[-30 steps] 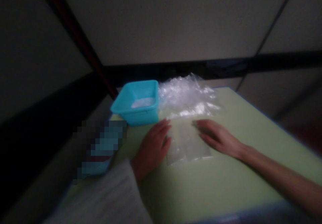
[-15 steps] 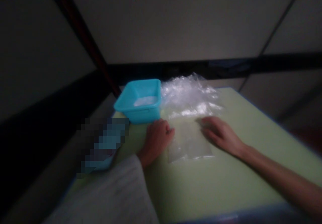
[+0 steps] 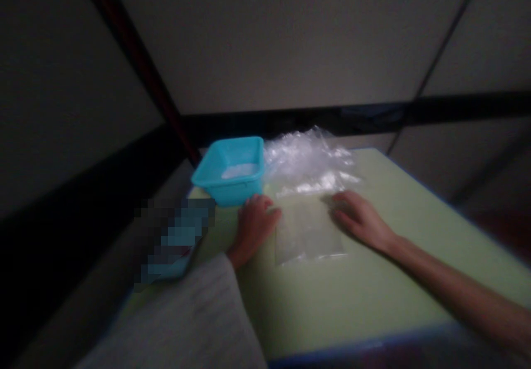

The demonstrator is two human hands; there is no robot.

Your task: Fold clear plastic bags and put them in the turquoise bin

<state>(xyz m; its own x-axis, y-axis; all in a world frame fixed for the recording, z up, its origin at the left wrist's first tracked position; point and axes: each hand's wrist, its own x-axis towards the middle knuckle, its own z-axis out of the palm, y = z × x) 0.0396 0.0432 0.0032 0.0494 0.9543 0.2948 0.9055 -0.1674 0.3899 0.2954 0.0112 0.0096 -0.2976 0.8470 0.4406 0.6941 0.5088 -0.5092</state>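
Dim room, head-cam view: a pale green table (image 3: 373, 302) w/ a blue edge fills the lower frame, a grey sleeve (image 3: 186, 313) covering the person's left forearm at bottom left, the right forearm bare. At the table's far side sits a loose heap of clear plastic bags (image 3: 307, 156), and just beside it on the left a turquoise tub (image 3: 230, 172) w/ something white in its bottom; too blurred to say what. Nearer the person, a single flat clear bag (image 3: 309, 230) lies on the green surface between both hands, just in front of the heap. The right hand (image 3: 360, 219) lies palm-down, fingers stretched out over the bag's far right corner, gripping nothing, approx. where it was a sec. ago. The change is on the other side: the left hand (image 3: 253, 225), spread flat along the bag's left edge a sec. ago, has drawn its fingers in and now sits knuckled at the bag's far left corner, close to the tub. Whether those curled fingers have pinched the plastic can't be told in this light. Judged from that, the left hand has gone from smoothing to working at the bag's edge, while the right pins the bag in place.
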